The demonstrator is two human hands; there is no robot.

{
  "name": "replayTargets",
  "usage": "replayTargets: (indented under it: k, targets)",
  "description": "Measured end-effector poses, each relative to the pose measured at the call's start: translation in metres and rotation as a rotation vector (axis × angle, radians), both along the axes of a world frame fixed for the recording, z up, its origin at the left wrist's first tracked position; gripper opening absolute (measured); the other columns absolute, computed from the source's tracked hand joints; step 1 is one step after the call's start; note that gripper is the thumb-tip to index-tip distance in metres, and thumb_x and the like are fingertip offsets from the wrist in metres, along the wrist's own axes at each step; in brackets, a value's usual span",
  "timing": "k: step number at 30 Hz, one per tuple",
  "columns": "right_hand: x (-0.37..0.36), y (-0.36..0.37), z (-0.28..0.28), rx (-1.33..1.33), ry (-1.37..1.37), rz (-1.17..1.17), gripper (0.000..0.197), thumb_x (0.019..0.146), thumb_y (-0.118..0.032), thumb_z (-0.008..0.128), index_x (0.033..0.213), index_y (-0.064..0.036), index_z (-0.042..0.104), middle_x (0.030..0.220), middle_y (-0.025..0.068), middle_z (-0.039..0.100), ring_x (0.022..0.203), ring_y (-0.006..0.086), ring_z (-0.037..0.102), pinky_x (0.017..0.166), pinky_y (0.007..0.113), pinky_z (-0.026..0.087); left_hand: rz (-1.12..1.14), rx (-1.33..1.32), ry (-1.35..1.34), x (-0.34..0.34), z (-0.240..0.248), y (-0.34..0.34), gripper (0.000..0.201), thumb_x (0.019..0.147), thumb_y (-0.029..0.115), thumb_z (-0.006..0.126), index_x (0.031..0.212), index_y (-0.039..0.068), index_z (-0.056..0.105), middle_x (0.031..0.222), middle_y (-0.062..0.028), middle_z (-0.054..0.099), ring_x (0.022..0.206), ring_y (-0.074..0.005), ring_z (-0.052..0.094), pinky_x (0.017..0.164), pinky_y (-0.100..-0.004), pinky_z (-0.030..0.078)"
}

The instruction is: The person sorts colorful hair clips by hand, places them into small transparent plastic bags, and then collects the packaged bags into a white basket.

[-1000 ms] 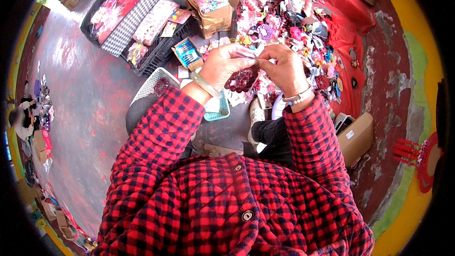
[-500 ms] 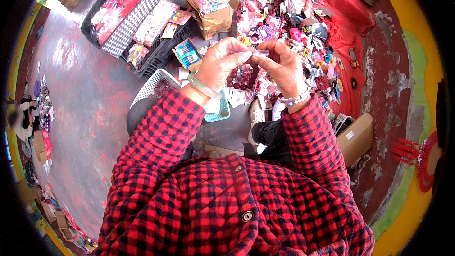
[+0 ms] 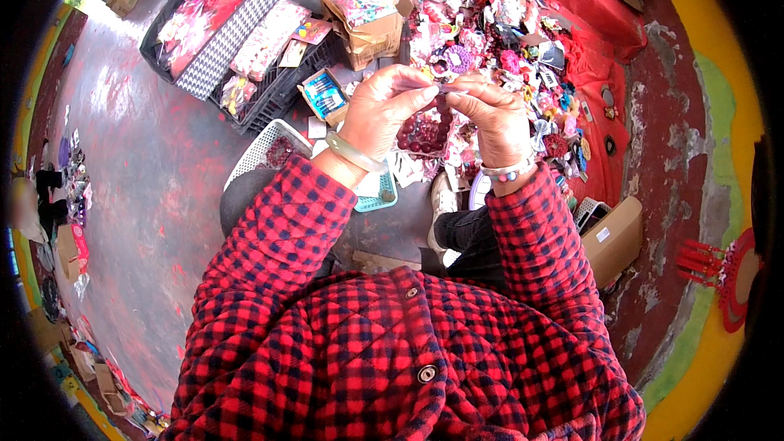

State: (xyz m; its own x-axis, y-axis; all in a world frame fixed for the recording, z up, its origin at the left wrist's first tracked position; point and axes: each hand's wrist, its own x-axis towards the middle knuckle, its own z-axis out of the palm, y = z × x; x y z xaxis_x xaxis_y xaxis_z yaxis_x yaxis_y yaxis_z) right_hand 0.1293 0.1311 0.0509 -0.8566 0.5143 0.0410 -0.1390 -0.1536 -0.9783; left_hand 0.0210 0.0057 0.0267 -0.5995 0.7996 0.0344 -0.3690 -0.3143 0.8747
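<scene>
My left hand [image 3: 380, 110] and my right hand [image 3: 494, 118] are raised over the middle, fingertips almost meeting. Each pinches thumb against forefinger. Between them hangs a string of dark red round beads [image 3: 445, 118], its upper part hidden by the fingers. What exactly the left fingertips grip is too small to make out; the cord itself does not show. Behind the beads lies a tray or bag of more dark red beads [image 3: 420, 135]. Below my left wrist stands a light blue plastic basket [image 3: 378, 198].
A white basket [image 3: 260, 151] with dark red beads stands left of it. Further off are a small box of blue packets [image 3: 323, 94], a black crate [image 3: 265, 102], a cardboard box of bagged goods [image 3: 371, 41] and a heap of hair accessories [image 3: 510, 57]. A cardboard box [image 3: 612, 241] sits at right.
My right hand has turned, its fingers folding over toward the left fingertips. The clear bit seen between the fingers is now hidden, and the bead string hangs lower from the right fingers.
</scene>
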Motion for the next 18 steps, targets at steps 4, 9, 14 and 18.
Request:
replayTargets:
  k: [4, 9, 14, 18]
  targets:
    - [-0.0015, 0.0000, -0.0045, -0.080, 0.011, -0.046, 0.014, 0.073, 0.004, 0.063, 0.086, -0.0001, 0.067, 0.083, 0.0050, 0.064, 0.077, 0.0117, 0.058, 0.072, 0.023, 0.044, -0.011, -0.002, -0.035, 0.0011, 0.0005, 0.0013, 0.009, 0.082, 0.002, 0.059, 0.091, 0.001, 0.059, 0.088, -0.0060, 0.061, 0.080, -0.0106, 0.058, 0.072, -0.0219, 0.048]
    - [-0.0012, 0.0003, -0.0071, -0.188, -0.046, -0.113, 0.012, 0.072, 0.004, 0.064, 0.084, 0.0004, 0.067, 0.080, 0.0057, 0.065, 0.075, 0.0113, 0.058, 0.071, 0.023, 0.043, -0.032, -0.073, -0.010, -0.0001, 0.0000, 0.0008, 0.009, 0.083, 0.002, 0.057, 0.091, 0.000, 0.058, 0.091, -0.0081, 0.060, 0.082, -0.0144, 0.059, 0.076, -0.0256, 0.048]
    - [-0.0012, 0.0012, -0.0094, -0.239, -0.109, -0.132, 0.012, 0.070, 0.004, 0.066, 0.081, -0.0003, 0.066, 0.081, 0.0060, 0.063, 0.080, 0.0137, 0.057, 0.075, 0.024, 0.043, -0.008, -0.118, -0.044, 0.0000, 0.0012, 0.0023, 0.010, 0.081, 0.001, 0.057, 0.091, -0.002, 0.058, 0.090, -0.0100, 0.060, 0.082, -0.0170, 0.060, 0.075, -0.0271, 0.049]
    - [-0.0005, 0.0062, -0.0099, -0.110, -0.112, -0.028, 0.012, 0.072, 0.003, 0.065, 0.084, 0.0008, 0.066, 0.084, 0.0067, 0.064, 0.080, 0.0136, 0.058, 0.076, 0.024, 0.044, 0.007, -0.153, -0.061, -0.0033, -0.0010, 0.0011, 0.011, 0.080, 0.000, 0.057, 0.091, -0.003, 0.058, 0.090, -0.0114, 0.061, 0.081, -0.0184, 0.060, 0.075, -0.0281, 0.049]
